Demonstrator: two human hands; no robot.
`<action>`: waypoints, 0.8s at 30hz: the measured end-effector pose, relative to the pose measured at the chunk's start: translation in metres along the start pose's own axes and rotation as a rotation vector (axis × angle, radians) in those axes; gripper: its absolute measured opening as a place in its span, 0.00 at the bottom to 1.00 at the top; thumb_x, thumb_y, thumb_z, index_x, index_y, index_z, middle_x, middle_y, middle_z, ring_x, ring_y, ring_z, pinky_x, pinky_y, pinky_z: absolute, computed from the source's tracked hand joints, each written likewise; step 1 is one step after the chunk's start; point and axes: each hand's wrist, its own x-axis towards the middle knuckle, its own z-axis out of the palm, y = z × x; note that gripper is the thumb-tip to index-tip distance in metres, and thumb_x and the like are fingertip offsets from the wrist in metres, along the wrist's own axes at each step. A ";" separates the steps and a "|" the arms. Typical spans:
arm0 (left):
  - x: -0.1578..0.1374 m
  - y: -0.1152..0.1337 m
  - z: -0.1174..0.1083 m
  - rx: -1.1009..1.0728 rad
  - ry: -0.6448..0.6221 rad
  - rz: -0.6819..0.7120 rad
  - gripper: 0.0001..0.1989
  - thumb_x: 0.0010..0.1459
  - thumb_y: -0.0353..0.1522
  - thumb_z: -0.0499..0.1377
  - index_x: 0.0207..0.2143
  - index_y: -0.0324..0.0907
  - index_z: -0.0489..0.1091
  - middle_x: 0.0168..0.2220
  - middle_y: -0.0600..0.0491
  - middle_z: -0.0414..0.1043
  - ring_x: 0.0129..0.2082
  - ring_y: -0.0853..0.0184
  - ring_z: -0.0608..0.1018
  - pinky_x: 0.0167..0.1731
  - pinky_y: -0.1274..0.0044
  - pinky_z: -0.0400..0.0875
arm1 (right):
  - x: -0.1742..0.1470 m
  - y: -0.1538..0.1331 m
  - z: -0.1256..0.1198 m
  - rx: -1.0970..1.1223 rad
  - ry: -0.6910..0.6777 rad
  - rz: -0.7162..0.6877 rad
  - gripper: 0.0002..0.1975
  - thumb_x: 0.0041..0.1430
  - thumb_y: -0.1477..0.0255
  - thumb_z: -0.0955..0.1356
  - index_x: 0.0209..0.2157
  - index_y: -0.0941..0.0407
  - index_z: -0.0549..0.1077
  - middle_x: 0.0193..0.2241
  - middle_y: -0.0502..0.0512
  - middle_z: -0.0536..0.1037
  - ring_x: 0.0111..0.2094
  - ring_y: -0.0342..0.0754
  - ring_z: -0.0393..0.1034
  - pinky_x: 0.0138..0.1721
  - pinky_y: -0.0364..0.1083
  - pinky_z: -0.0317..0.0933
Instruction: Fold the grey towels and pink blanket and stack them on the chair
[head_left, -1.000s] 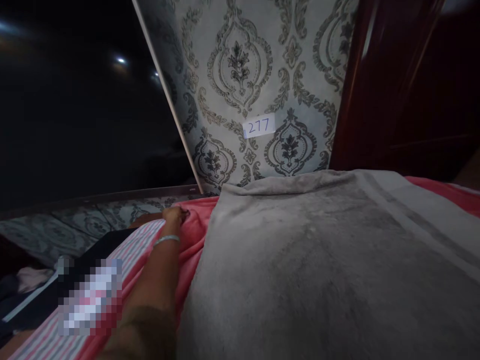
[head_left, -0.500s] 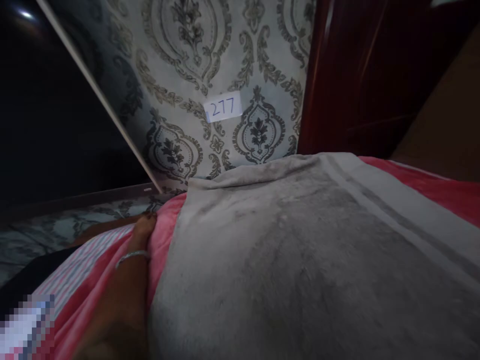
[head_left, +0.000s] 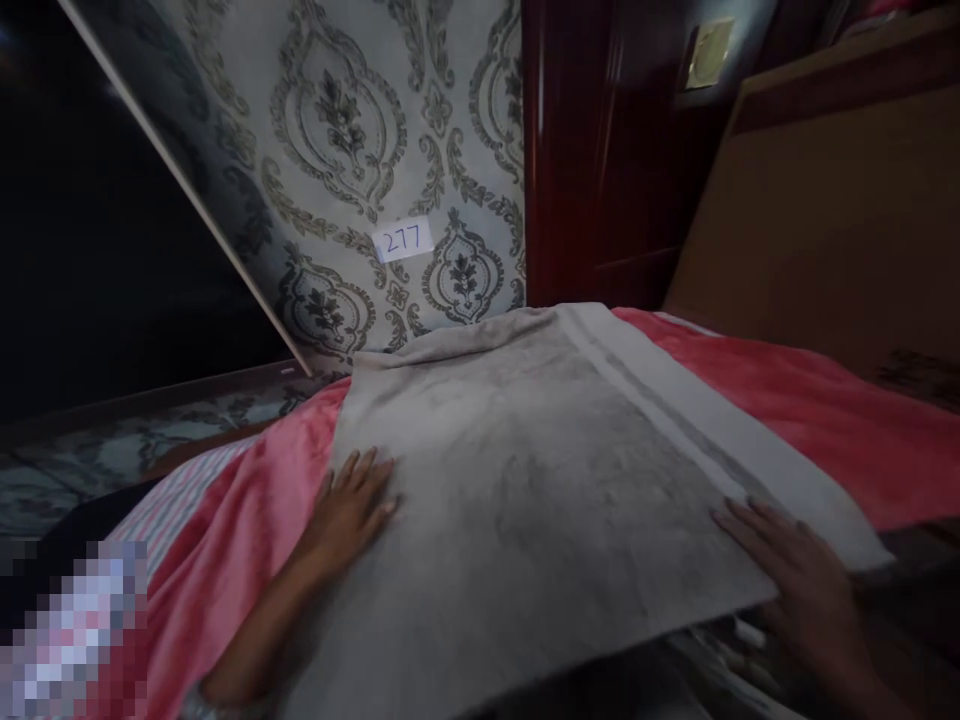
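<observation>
A grey towel (head_left: pixel 487 480) lies spread over a pink blanket (head_left: pixel 840 430). The left hand (head_left: pixel 351 518) rests on the towel's left side, fingers spread; the right hand (head_left: pixel 795 565) lies at its right, fingers slightly parted.

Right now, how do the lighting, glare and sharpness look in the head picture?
In the head view: dim light, the black panel nearly featureless; thin glare streaks on the dark-red panel; the grey cloth darker toward its near edge; the right hand darker than the left hand; pixelation over the lower-left corner.
</observation>
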 end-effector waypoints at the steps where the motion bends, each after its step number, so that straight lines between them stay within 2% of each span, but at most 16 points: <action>1: -0.018 0.012 0.009 0.013 -0.023 -0.005 0.32 0.61 0.48 0.52 0.67 0.58 0.58 0.73 0.56 0.46 0.73 0.54 0.46 0.68 0.56 0.44 | 0.003 -0.001 -0.003 0.018 -0.002 -0.017 0.45 0.48 0.81 0.60 0.69 0.43 0.58 0.58 0.54 0.72 0.63 0.57 0.62 0.60 0.60 0.58; 3: -0.046 0.027 0.023 0.041 -0.013 -0.056 0.32 0.63 0.46 0.51 0.69 0.57 0.55 0.73 0.55 0.45 0.73 0.53 0.45 0.68 0.55 0.42 | 0.008 -0.002 -0.009 0.038 -0.015 -0.036 0.46 0.46 0.83 0.59 0.68 0.43 0.59 0.59 0.53 0.72 0.63 0.56 0.62 0.60 0.60 0.58; 5: -0.059 0.033 0.030 0.069 0.022 -0.111 0.32 0.64 0.43 0.49 0.70 0.53 0.52 0.73 0.53 0.45 0.73 0.54 0.45 0.69 0.55 0.41 | 0.012 -0.002 -0.015 0.029 -0.044 -0.047 0.46 0.45 0.84 0.59 0.67 0.44 0.61 0.60 0.52 0.71 0.64 0.55 0.60 0.61 0.59 0.57; 10: -0.067 0.048 0.026 0.093 -0.008 -0.224 0.32 0.66 0.43 0.48 0.70 0.51 0.51 0.73 0.51 0.44 0.72 0.50 0.47 0.67 0.52 0.47 | 0.019 -0.001 -0.031 0.034 -0.104 -0.099 0.42 0.44 0.84 0.60 0.64 0.50 0.67 0.63 0.54 0.68 0.65 0.54 0.58 0.61 0.57 0.55; 14: -0.086 0.071 0.027 0.091 0.011 -0.300 0.31 0.67 0.43 0.45 0.71 0.50 0.50 0.73 0.51 0.41 0.72 0.48 0.46 0.66 0.50 0.47 | 0.019 0.002 -0.033 0.092 -0.119 -0.099 0.41 0.46 0.84 0.61 0.64 0.52 0.65 0.65 0.54 0.65 0.66 0.53 0.55 0.63 0.57 0.52; 19: -0.101 0.090 0.024 0.097 0.101 -0.309 0.30 0.69 0.41 0.41 0.70 0.46 0.53 0.73 0.47 0.45 0.72 0.46 0.49 0.65 0.49 0.49 | 0.017 0.004 -0.024 0.187 -0.064 -0.085 0.43 0.45 0.85 0.61 0.65 0.50 0.64 0.65 0.54 0.64 0.67 0.54 0.53 0.64 0.59 0.50; 24: -0.101 0.091 0.018 0.108 0.094 -0.301 0.29 0.69 0.41 0.41 0.70 0.46 0.54 0.72 0.46 0.47 0.71 0.46 0.52 0.64 0.49 0.51 | 0.017 0.003 -0.020 0.254 -0.082 -0.067 0.42 0.47 0.85 0.61 0.66 0.50 0.64 0.66 0.54 0.63 0.68 0.55 0.51 0.66 0.61 0.47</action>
